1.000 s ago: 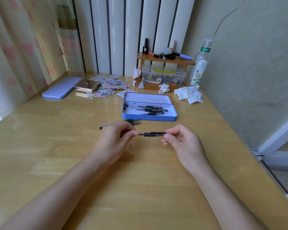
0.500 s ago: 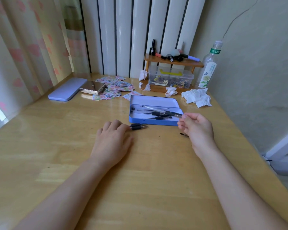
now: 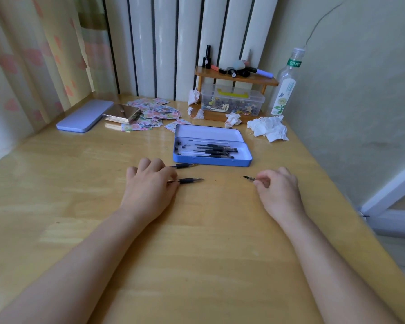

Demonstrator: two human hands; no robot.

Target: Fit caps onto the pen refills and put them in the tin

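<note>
An open blue tin [image 3: 210,161] lies on the wooden table [image 3: 196,230] and holds several capped black pen refills [image 3: 216,149]. My left hand [image 3: 149,185] rests on the table in front of the tin, its fingers closed on a pen refill [image 3: 188,180] whose black grip and tip stick out to the right. A second refill [image 3: 182,165] lies loose just behind it, near the tin's front wall. My right hand [image 3: 277,185] sits to the right, thumb and forefinger pinching a small dark pointed cap [image 3: 249,178].
A lilac tin lid [image 3: 85,115] lies far left by the curtain. A metal box [image 3: 122,115] and scattered stickers [image 3: 154,112] sit behind the tin. A small wooden shelf [image 3: 236,77], clear plastic box [image 3: 231,100], crumpled tissues [image 3: 268,128] and bottle [image 3: 285,90] stand at the back right.
My right hand put the capped refill in the tin, drew back to the table and pinched a loose cap. My left hand took hold of another refill.
</note>
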